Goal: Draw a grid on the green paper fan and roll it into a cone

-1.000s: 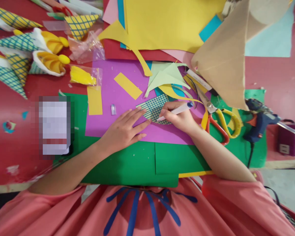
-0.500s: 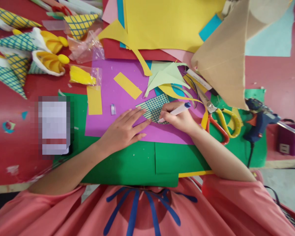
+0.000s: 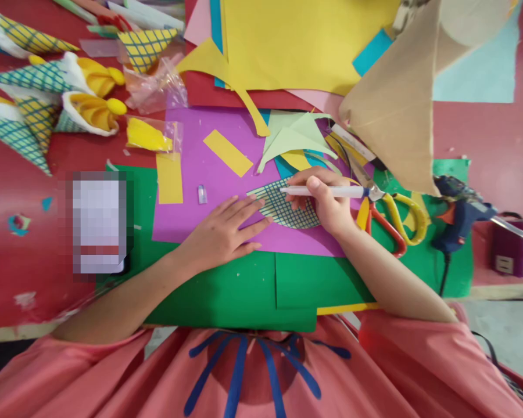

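A pale green fan-shaped foam piece (image 3: pixel 298 213), covered in a dark blue grid of lines, lies on a purple sheet (image 3: pixel 183 223). My left hand (image 3: pixel 224 229) rests flat with fingers spread, its fingertips on the left corner of the piece. In my right hand (image 3: pixel 326 203) a white marker (image 3: pixel 344 190) is gripped between thumb and fingers, lying nearly level with its tip pointing left above the grid. The right hand covers the upper right part of the piece.
Scissors (image 3: pixel 403 220) with red and yellow handles lie right of my hand, a blue glue gun (image 3: pixel 457 223) beyond. Pale green scraps (image 3: pixel 300 139) sit behind. Grid-patterned cones (image 3: pixel 30 74) are at far left, above a blurred-out rectangular item (image 3: pixel 96 223). A yellow strip (image 3: pixel 228 152) lies on the purple sheet.
The marker has turned from a steep slant to nearly level, its tip now farther up the piece. My right hand has shifted slightly right, uncovering more grid. My left hand stays nearly still.
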